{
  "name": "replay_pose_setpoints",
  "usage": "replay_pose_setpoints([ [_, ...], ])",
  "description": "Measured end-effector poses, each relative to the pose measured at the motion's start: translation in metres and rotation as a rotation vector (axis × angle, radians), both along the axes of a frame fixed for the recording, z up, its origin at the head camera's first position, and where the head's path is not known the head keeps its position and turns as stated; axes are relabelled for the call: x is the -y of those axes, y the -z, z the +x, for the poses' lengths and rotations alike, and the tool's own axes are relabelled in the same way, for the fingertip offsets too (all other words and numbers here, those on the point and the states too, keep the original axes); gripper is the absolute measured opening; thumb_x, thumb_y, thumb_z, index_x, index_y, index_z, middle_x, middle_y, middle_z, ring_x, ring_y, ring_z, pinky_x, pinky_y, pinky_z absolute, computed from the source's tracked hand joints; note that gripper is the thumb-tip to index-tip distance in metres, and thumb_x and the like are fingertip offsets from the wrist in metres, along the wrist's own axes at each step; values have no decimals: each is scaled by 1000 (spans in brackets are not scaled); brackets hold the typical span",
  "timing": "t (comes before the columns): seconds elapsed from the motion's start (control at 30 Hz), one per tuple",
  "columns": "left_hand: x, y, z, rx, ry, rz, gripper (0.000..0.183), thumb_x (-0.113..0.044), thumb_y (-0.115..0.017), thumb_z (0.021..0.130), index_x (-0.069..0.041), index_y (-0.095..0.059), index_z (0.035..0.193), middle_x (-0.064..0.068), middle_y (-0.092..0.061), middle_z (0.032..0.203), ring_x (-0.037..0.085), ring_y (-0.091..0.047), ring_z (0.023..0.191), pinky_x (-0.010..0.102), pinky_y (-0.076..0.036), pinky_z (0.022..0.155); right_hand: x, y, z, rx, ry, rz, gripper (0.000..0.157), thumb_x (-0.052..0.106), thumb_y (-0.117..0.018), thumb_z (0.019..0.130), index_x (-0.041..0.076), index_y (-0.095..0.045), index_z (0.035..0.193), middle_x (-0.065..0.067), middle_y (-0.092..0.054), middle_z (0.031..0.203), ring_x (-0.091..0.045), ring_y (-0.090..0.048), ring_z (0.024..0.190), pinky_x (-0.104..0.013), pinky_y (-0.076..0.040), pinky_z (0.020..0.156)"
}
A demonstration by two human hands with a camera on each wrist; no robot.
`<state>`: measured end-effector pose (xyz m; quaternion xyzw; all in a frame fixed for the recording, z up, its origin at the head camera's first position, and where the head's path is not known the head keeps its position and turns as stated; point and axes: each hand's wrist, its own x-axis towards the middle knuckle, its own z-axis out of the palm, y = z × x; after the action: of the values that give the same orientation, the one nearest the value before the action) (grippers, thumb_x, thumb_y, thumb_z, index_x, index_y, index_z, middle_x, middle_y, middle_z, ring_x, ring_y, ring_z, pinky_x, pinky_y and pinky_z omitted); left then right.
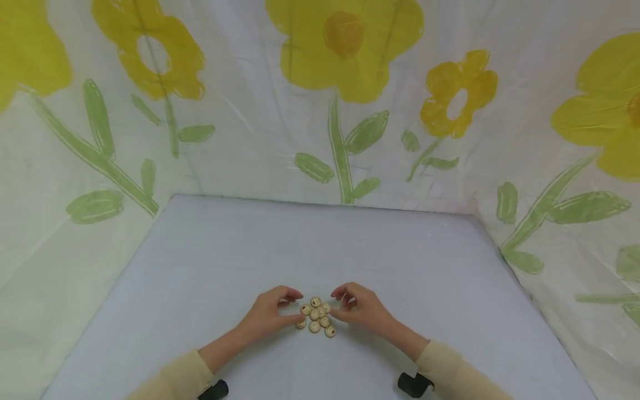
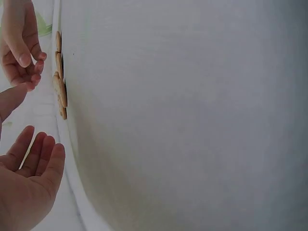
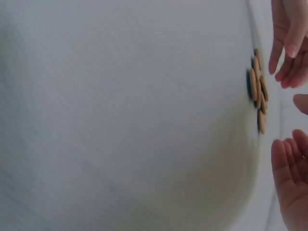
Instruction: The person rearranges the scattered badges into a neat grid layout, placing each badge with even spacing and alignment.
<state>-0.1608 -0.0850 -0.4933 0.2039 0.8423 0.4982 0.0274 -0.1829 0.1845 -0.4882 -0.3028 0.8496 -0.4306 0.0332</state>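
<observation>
flanking a small cluster of round wooden discs, two hands hover low over the tabletop, the left hand at 9 o'clock of the cluster and the right hand at 3 o'clock. the fingers of both are released, bent in a loose curve toward each other with the discs in between. the left thumb tip lies at or just over a disc on the cluster's 8 o'clock side, and the right thumb tip is just beside one at 2 o'clock; whether either touches, i cannot tell. the discs lie flat or slightly tilted, some overlapping, with small dark marks on their faces.

the pale tabletop stretches well beyond the hands toward 12 o'clock, where its far edge meets a white sheet painted with yellow flowers and green leaves. its side edges slant outward, one running from 11 down to 8 o'clock, the other from 1 to 4, both well apart from the hands. cream sleeves come in from 7 and 5 o'clock, a black cylinder under the right cuff.
</observation>
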Motion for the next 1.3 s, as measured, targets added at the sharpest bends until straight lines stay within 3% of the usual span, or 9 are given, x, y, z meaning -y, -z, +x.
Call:
replay_pose_setpoints([
  [0.47,1,10,6,-23,114,-52,28,-17,-77,84,-3,-65,105,3,-67,102,20,-63,92,31,-54,83,4,12,17,53,-80,57,26,19,-81,80,11,-65,99,2,-64,93,-8,-59,79,-22,-53,71],
  [0.8,2,9,8,-74,204,-60,23,-4,-74,84,-4,-65,105,4,-66,102,18,-63,97,29,-52,88,7,15,20,-3,-130,129,26,18,-82,79,17,-63,96,10,-59,88,-8,-55,79,-20,-49,71],
  [0.97,2,8,8,-128,213,-81,23,-3,-75,83,-5,-66,103,3,-66,100,18,-62,95,29,-52,86,7,14,21,-6,-138,144,25,17,-81,79,17,-63,96,10,-58,87,-7,-54,79,-19,-49,71],
  [1.3,1,8,10,-144,194,-143,22,-5,-74,83,-8,-65,103,1,-64,100,15,-60,94,29,-51,85,9,13,21,22,-121,173,20,18,-79,82,17,-64,95,13,-58,86,-5,-54,79,-19,-49,70],
])
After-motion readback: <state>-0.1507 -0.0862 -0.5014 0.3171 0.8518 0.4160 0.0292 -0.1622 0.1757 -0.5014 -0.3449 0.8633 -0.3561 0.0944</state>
